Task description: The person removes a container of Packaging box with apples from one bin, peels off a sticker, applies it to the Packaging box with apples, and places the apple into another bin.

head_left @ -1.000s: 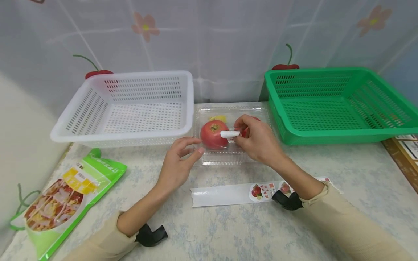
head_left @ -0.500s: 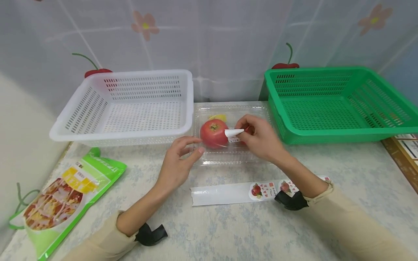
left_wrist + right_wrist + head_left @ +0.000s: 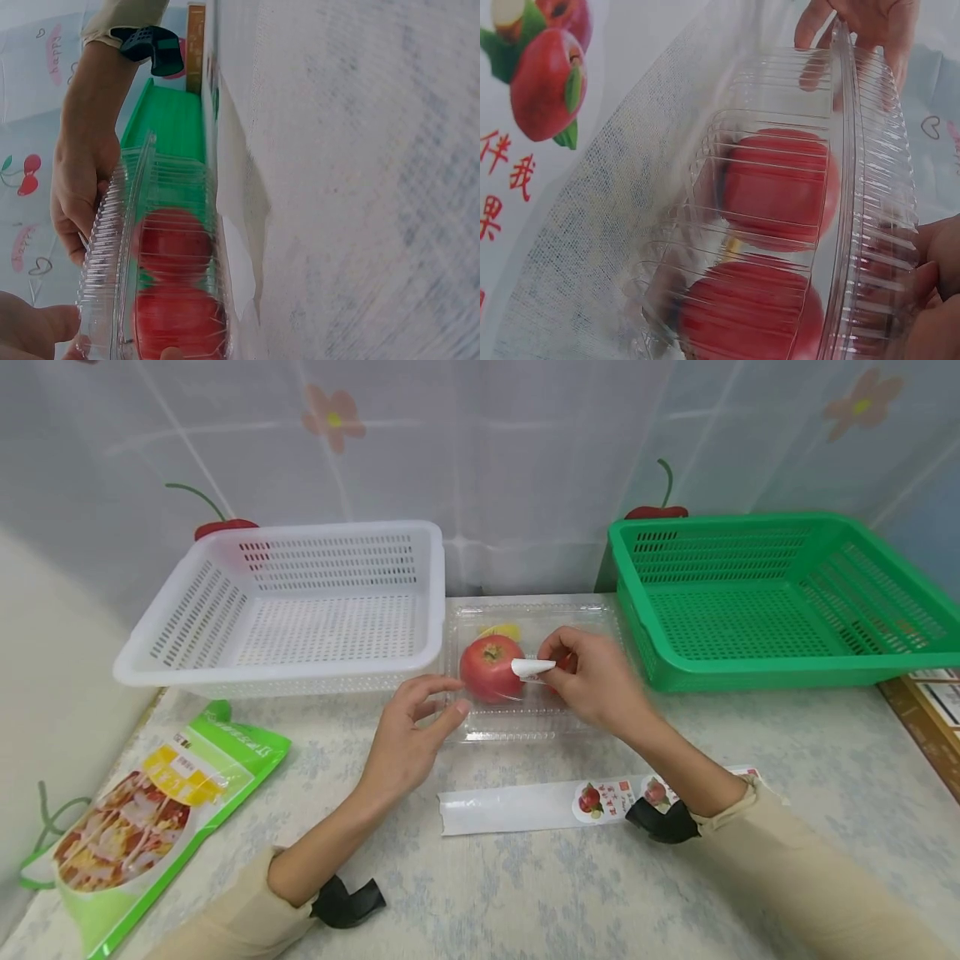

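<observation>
1. Head view: right hand point(image 3: 596, 685) has fingers pinching a curled white label point(image 3: 531, 667) over the clear clamshell box point(image 3: 510, 727), its free end toward the left apple point(image 3: 489, 670).
2. Left hand point(image 3: 405, 735): released, loosely spread fingers touch the box's left edge.

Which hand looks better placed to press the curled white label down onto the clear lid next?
Probably the right: the right hand pinches the curled white label above the clear container. The left hand is at the container's left side, better suited to steadying.
</observation>
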Demonstrator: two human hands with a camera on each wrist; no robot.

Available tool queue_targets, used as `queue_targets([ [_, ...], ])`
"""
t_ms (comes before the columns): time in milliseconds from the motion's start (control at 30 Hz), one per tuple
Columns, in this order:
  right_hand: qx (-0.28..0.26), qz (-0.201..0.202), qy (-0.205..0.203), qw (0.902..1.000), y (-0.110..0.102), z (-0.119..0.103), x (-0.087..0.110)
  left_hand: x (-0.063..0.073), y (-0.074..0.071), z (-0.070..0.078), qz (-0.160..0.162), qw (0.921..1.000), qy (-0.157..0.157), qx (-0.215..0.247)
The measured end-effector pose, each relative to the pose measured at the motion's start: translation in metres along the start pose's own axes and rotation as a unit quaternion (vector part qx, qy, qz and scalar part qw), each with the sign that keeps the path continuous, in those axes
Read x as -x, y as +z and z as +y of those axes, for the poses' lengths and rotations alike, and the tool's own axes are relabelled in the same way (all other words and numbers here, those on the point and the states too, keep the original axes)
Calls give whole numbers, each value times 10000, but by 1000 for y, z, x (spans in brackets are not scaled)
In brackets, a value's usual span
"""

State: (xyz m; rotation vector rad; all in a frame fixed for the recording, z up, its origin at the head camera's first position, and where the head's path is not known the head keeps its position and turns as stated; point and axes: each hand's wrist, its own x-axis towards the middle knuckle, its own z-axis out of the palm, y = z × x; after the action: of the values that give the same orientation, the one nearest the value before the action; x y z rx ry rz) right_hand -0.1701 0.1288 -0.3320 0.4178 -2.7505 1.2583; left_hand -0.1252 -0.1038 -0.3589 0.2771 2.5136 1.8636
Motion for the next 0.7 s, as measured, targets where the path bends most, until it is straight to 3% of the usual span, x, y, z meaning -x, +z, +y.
queue_targets([
  [167,332,28,-43,9994,1,-2,0,0,0,-1,-5,10000,17,8],
  [367,255,100,-159,9995,-1,-2,0,1,3,-1,31,9999,110,-10],
  [533,404,204,-560,9974,-2,0,2,1,3,0,26,9999,35,-109],
  [700,777,-10,-772,9940,1,-1,2,2,2,1,27,9998,-6,-201],
])
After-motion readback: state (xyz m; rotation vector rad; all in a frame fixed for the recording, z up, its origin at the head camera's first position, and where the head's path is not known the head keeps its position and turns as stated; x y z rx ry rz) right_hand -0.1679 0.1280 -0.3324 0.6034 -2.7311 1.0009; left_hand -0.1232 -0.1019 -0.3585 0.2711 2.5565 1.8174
